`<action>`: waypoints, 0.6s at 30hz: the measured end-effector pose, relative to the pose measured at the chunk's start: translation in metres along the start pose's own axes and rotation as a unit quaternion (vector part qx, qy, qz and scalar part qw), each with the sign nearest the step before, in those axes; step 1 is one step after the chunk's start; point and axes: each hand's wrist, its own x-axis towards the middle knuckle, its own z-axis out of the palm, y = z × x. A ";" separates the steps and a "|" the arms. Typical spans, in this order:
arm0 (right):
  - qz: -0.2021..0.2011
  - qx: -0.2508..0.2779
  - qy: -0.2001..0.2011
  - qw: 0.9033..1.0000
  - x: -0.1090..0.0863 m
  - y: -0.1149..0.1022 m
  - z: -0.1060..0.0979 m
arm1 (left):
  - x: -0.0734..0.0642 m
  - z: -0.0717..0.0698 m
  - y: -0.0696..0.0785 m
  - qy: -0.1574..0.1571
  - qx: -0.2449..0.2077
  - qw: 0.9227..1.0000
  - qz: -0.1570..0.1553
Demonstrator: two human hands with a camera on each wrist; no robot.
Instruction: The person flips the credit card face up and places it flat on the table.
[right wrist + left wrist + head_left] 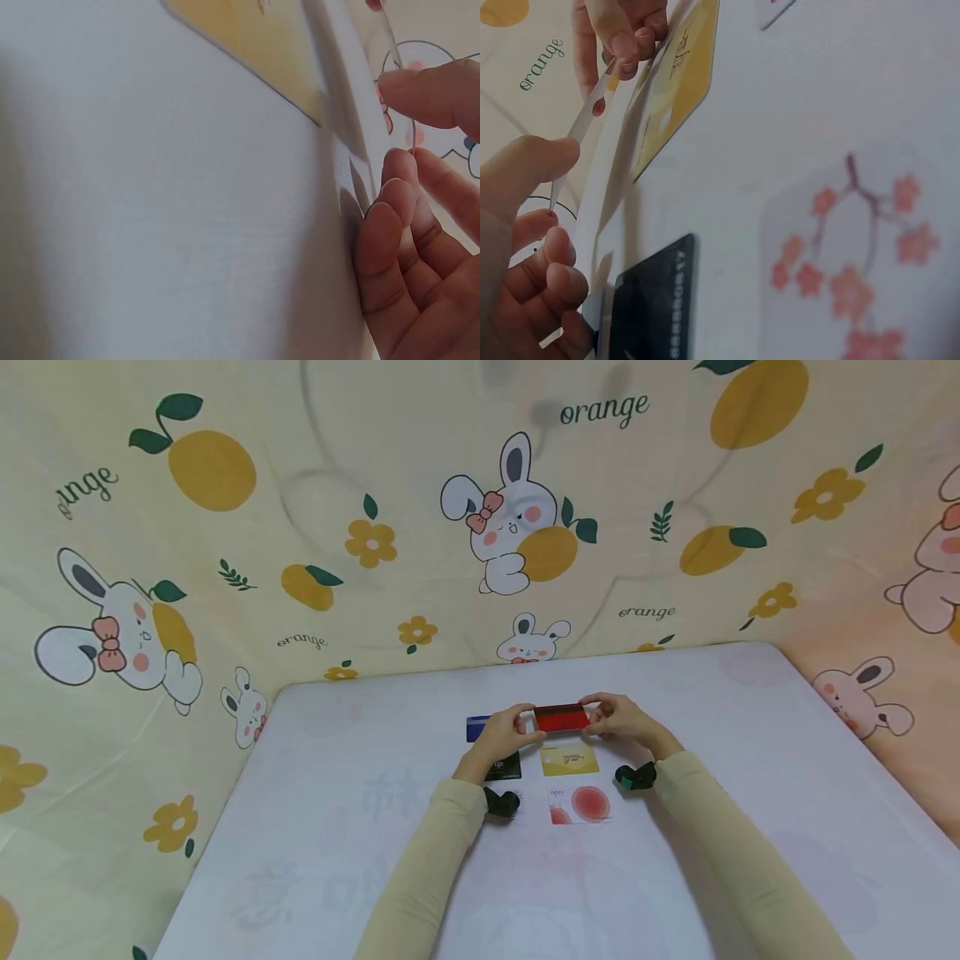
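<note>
Both hands hold a red card with a dark stripe along its top, one at each short end. My left hand pinches its left end between thumb and fingers, the other fingers curled beneath. At the right end, my right hand pinches it the same way; the right wrist view shows the card edge-on between thumb and fingers. A gold card lies just below the held card. Partly behind the left hand are a blue card and a black card with raised digits.
Nearer on the white table lies a white card with red circles. Left of it, a white card with a blossom branch is mostly hidden in the head view by the left wrist camera. A printed cloth hangs behind the table.
</note>
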 end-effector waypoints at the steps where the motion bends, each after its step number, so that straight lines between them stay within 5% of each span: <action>1: -0.001 -0.001 -0.002 1.000 0.000 0.000 0.000 | 0.000 0.000 0.000 -0.001 0.000 1.000 -0.003; 18: 0.003 -0.048 0.016 0.999 0.003 0.000 0.005 | 0.000 0.001 0.004 -0.012 0.012 0.999 -0.048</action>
